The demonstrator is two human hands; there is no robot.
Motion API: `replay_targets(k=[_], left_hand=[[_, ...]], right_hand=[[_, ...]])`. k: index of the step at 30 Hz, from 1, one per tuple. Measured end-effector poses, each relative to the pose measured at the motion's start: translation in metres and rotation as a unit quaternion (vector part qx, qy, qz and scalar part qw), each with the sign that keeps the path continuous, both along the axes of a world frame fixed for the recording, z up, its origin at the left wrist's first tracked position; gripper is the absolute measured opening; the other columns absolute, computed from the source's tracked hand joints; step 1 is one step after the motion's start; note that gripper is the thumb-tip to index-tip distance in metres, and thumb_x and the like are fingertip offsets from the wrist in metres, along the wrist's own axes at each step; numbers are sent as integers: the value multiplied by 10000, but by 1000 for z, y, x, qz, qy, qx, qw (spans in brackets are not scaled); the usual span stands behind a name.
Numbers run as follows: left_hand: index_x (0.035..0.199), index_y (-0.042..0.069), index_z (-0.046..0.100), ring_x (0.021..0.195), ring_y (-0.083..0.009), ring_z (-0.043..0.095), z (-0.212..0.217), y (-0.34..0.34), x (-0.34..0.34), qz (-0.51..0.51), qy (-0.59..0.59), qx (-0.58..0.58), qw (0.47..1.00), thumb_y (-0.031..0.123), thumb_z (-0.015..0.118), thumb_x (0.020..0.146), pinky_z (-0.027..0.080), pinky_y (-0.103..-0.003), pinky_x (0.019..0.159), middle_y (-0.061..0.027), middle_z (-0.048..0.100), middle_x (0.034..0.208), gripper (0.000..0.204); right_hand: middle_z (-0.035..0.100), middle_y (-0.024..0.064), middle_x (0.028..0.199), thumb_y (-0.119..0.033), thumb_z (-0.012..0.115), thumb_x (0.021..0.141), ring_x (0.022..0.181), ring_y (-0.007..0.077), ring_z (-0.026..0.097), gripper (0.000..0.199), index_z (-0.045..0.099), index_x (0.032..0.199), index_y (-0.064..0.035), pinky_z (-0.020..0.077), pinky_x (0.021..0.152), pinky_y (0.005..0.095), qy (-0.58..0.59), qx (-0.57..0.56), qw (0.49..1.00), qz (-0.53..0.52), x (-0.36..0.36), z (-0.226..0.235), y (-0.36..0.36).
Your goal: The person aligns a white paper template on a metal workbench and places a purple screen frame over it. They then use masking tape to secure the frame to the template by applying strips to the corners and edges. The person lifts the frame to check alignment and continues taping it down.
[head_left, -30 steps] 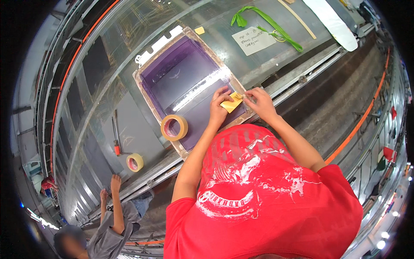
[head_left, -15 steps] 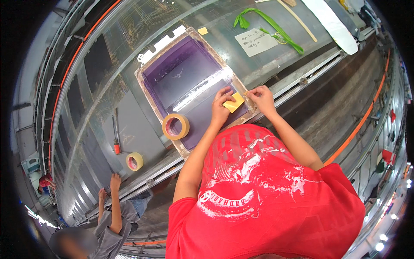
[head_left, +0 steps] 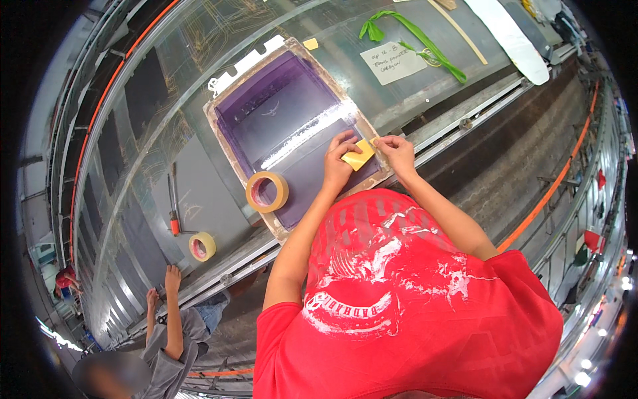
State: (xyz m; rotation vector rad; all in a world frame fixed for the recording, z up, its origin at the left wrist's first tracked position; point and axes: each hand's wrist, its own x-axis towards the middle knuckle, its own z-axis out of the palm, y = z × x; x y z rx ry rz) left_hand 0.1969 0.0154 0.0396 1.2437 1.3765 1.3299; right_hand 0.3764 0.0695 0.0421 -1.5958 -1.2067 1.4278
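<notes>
A screen-printing frame [head_left: 222, 147] with purple mesh [head_left: 276, 100] lies tilted on the long table in front of me. My left hand [head_left: 337, 163] is closed on a yellow sheet or pad [head_left: 359, 156] over the mesh, near the frame's near right corner. Close beside it, at the frame's right edge, my right hand [head_left: 397, 156] pinches a small yellowish piece [head_left: 374, 142] between thumb and fingers. Whether that piece joins the yellow sheet I cannot tell. A wide roll of tan tape [head_left: 282, 193] rests on the mesh, left of my left forearm.
Left of the frame lie a smaller tape roll [head_left: 210, 245] and a red-handled tool [head_left: 175, 225]. A green strip [head_left: 444, 65] and a handwritten card [head_left: 389, 65] lie at the far right. Another person's hands [head_left: 172, 278] are at the table's near left edge. A metal rail [head_left: 425, 163] borders the table.
The whole view has shifted slightly. Both my hands keep their places at the frame's near right corner, still holding the yellow pieces.
</notes>
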Motion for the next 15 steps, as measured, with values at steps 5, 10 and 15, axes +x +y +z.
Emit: replay_targets(k=[5,10,15], left_hand=[[858,40,702,1151,-316,638,-1,1,2,16,12,19,1000,-71,693,730,513,-372,936,-160,566,1313,169],[891,42,706,1173,-300,615,3,1,4,20,0,6,1000,-75,664,744,485,-366,972,-145,553,1309,192],[1030,57,732,1097,-276,615,10,2,5,25,67,31,997,-61,658,736,470,-365,960,-128,560,1254,325]], right_hand=[[662,114,997,-180,811,771,867,168,640,371,638,1038,13,508,742,286,21,27,999,-7,-2,-13,3],[634,154,1096,-88,806,768,912,191,641,608,449,1255,-17,528,764,306,75,-44,996,-6,-2,-4,10],[635,165,1063,-98,813,746,950,217,642,650,438,1273,-33,528,761,317,88,-95,991,33,5,-1,19]])
